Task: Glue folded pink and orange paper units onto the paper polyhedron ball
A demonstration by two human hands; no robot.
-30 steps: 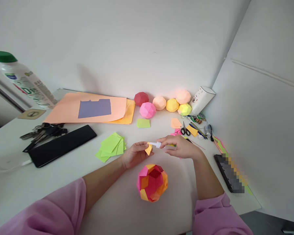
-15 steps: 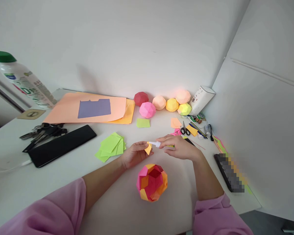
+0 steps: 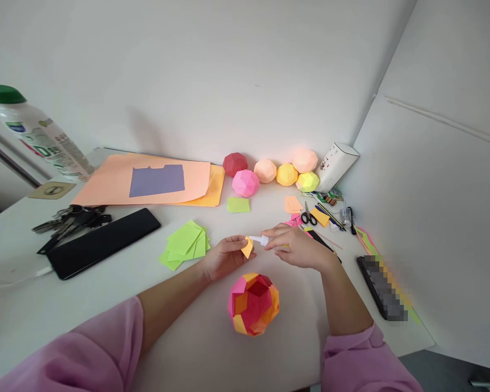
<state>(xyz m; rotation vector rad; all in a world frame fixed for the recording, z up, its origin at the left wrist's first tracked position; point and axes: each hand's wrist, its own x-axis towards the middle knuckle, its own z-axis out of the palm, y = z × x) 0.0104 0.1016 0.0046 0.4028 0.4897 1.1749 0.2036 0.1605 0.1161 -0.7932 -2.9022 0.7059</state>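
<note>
Between thumb and fingers, my left hand (image 3: pixel 225 258) pinches a small folded piece of orange paper (image 3: pixel 247 248). My right hand (image 3: pixel 296 247) is closed around a glue bottle whose white nozzle (image 3: pixel 263 240) points left, its tip at the paper's upper edge. Most of the bottle is hidden by my fingers. Just below both hands, on the table, sits a paper ball (image 3: pixel 253 305) of pink, red and orange folded pieces, with a hollow facing up. A fanned pile of lime green paper (image 3: pixel 187 244) lies left of my left hand.
Several faceted paper balls (image 3: pixel 245 183) line the wall, beside a white cylinder (image 3: pixel 338 166). Scissors (image 3: pixel 308 216) and pens lie behind my right hand, a phone (image 3: pixel 378 288) to its right. Further left are a black slab (image 3: pixel 104 243), keys (image 3: pixel 71 219), large peach sheets (image 3: pixel 106 177) and a white bottle (image 3: pixel 44 136).
My right hand has shifted very slightly, uncovering more of a dark object behind it. The nozzle stays by the orange paper. My left hand looks unmoved.
</note>
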